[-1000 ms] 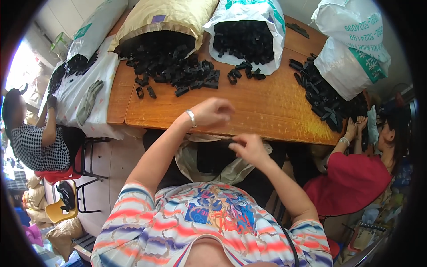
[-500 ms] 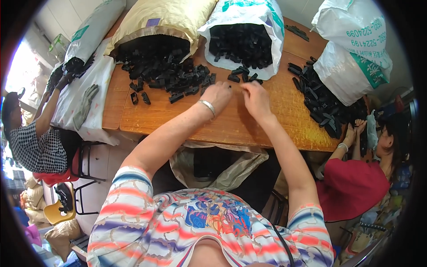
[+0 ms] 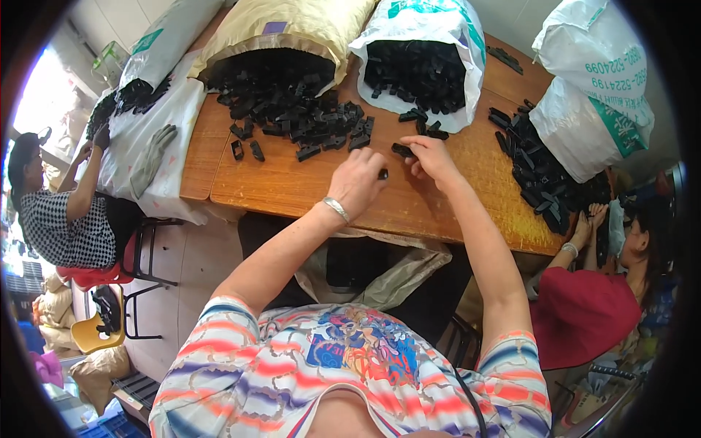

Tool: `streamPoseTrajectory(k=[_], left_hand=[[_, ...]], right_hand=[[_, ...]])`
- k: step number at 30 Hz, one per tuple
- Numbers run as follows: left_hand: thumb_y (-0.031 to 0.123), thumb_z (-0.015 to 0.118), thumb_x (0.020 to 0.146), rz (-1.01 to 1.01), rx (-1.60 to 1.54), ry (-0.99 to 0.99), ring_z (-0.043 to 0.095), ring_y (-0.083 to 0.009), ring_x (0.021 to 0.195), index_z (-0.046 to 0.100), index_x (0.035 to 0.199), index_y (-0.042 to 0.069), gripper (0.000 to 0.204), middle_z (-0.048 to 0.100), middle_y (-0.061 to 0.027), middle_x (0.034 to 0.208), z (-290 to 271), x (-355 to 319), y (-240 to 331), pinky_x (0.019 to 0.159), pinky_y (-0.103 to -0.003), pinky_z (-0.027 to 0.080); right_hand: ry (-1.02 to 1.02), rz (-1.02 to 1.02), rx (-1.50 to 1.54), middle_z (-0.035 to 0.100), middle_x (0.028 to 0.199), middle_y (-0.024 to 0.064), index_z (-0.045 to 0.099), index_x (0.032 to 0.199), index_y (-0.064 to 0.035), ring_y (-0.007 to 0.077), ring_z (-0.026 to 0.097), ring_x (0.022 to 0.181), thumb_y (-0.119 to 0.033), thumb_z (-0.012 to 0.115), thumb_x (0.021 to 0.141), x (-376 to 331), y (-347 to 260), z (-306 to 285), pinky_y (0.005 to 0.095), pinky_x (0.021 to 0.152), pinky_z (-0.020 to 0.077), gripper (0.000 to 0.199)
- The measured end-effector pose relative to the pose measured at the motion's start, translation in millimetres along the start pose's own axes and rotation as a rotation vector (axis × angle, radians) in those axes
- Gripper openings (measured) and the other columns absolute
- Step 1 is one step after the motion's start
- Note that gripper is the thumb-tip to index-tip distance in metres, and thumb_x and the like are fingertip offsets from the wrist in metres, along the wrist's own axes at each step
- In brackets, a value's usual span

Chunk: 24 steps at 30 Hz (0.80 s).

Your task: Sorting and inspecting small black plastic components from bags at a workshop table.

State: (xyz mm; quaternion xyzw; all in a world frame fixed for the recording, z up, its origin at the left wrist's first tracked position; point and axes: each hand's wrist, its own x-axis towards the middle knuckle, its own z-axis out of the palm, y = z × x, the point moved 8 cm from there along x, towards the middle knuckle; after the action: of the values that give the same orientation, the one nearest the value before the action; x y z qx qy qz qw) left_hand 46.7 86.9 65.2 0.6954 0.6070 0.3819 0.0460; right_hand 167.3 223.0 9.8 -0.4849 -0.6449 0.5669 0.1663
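My left hand (image 3: 355, 182), with a silver bracelet on its wrist, is closed above the table's near half. A small black plastic part (image 3: 383, 174) pokes out by its thumb side. Slightly farther off and to the right, my right hand (image 3: 436, 162) pinches another black plastic part (image 3: 401, 150) between thumb and fingers. The two hands are apart. Beyond my left hand spreads a pile of black plastic parts (image 3: 292, 117), spilling from a tan sack (image 3: 285, 33). A few more lie before the open white sack (image 3: 467, 80), just beyond my right hand.
The worn wooden table (image 3: 292, 190) ends close to me; an open sack (image 3: 405, 281) hangs below its edge. At right, a co-worker in red (image 3: 584, 310) sits beside black parts (image 3: 537, 182) and a white sack (image 3: 577, 131). Another co-worker (image 3: 69, 226) sits left, near a grey glove (image 3: 153, 160).
My left hand has drawn back toward me and left, away from my right hand. A black part now shows in my right fingers. The whole view has shifted a little.
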Motion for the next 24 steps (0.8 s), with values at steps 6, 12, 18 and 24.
streamPoseTrajectory(k=[6,12,18,24], left_hand=[[0.011,0.075,0.074,-0.093,-0.008,0.013,0.054,-0.033,0.101,0.06,0.11,0.004,0.039,0.059,-0.0122,0.106,6.3,-11.1,-24.6,0.087,-0.04,0.048],[0.01,0.076,0.073,-0.14,-0.017,0.035,0.054,-0.0328,0.098,0.065,0.102,0.004,0.032,0.058,-0.0119,0.1,9.2,-12.3,-39.5,0.086,-0.04,0.048],[0.009,0.076,0.072,-0.121,-0.063,0.026,0.054,-0.0323,0.095,0.065,0.097,0.004,0.028,0.057,-0.0113,0.097,12.0,-11.9,-43.4,0.083,-0.04,0.048],[0.008,0.076,0.072,-0.145,-0.061,0.016,0.055,-0.032,0.094,0.065,0.097,0.004,0.028,0.058,-0.0109,0.096,12.6,-12.3,-43.9,0.081,-0.039,0.048]], right_hand=[[0.03,0.063,-0.064,0.068,0.081,0.0083,0.066,0.112,-0.0046,0.0174,0.062,0.059,-0.022,0.05,0.097,-17.3,17.6,-12.1,0.0306,0.052,0.0491,0.028],[0.207,-0.353,-0.841,0.067,0.09,0.0126,0.07,0.102,-0.0073,0.0344,0.064,0.087,-0.019,0.07,0.084,-40.3,-19.9,1.8,0.0433,0.077,0.0509,0.021],[0.196,-0.663,-0.666,0.062,0.096,0.0088,0.071,0.096,-0.0087,0.0317,0.064,0.086,-0.012,0.072,0.078,-70.3,-44.5,38.5,0.0422,0.074,0.0518,0.019],[0.184,-0.797,-0.771,0.06,0.091,0.01,0.07,0.092,-0.0058,0.0324,0.064,0.082,-0.008,0.072,0.076,-68.7,-50.7,55.4,0.0426,0.07,0.0528,0.016]])
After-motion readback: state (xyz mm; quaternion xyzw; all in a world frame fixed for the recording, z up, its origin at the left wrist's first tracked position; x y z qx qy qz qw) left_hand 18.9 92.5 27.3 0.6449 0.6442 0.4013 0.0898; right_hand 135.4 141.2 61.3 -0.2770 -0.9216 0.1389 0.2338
